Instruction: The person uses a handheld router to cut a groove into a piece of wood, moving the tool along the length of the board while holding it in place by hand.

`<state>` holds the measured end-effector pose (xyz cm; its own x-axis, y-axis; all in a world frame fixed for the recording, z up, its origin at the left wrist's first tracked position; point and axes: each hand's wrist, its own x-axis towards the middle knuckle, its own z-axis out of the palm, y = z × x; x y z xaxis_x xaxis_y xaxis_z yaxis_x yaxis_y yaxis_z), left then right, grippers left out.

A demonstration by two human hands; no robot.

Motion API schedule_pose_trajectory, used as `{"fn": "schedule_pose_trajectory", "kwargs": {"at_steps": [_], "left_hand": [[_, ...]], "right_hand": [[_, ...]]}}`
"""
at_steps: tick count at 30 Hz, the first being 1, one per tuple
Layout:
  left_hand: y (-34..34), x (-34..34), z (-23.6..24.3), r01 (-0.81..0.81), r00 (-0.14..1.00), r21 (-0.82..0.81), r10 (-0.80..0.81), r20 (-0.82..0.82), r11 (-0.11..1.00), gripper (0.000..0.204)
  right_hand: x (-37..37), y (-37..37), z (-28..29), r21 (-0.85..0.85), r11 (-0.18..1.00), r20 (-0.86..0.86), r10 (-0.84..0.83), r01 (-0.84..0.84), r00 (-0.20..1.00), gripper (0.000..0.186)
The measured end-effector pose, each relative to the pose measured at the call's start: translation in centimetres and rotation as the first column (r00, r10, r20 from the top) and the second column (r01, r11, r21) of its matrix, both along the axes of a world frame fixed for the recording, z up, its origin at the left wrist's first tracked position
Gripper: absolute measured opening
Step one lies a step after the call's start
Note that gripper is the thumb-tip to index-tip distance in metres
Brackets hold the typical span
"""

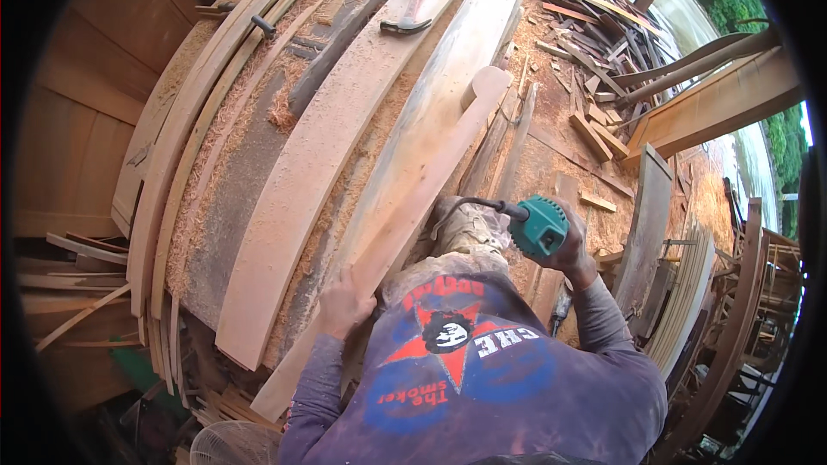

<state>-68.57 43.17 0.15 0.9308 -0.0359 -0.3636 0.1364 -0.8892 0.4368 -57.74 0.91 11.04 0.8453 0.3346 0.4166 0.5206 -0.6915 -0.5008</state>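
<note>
My left hand (343, 306) is closed on the edge of a narrow wooden board (431, 174) with a rounded far end. That board lies along a wide pale plank (413, 120) in front of me. In my right hand (575, 245) is a green corded power tool (543, 226), held up beside my right thigh, off the wood. Its dark cord (478, 201) loops from the tool toward my legs. The tool's working end cannot be made out. A claw hammer (413, 7) rests at the far end of a second long plank (310, 146) further left.
Black-handled clamps (264, 27) sit on long strips at the left. Shavings (280, 112) cover the bench between planks. Wood offcuts (594, 133) are heaped at the right, near a big slanted beam (724, 103). Another tool (562, 306) lies by my right side. A fan guard (233, 443) is at the lower left.
</note>
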Motion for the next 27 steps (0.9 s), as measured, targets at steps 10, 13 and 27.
{"fn": "schedule_pose_trajectory", "kwargs": {"at_steps": [10,13,27], "left_hand": [[-6.3,9.1,3.1,-0.222,0.882,-0.465,0.379,0.278,0.857,0.062],[-10.1,17.3,3.0,-0.289,0.821,-0.639,0.528,0.217,0.713,0.039],[-19.8,30.0,1.2,0.324,0.928,-0.578,-0.131,0.35,0.749,0.06]], "right_hand": [[15.2,2.3,-7.1,0.676,0.713,-0.087,-0.172,0.185,0.981,0.041],[18.8,1.5,-7.1,0.674,0.722,-0.046,-0.172,0.158,0.984,0.038],[20.2,2.8,-10.8,0.848,0.516,-0.156,0.032,0.117,0.987,0.055]]}}
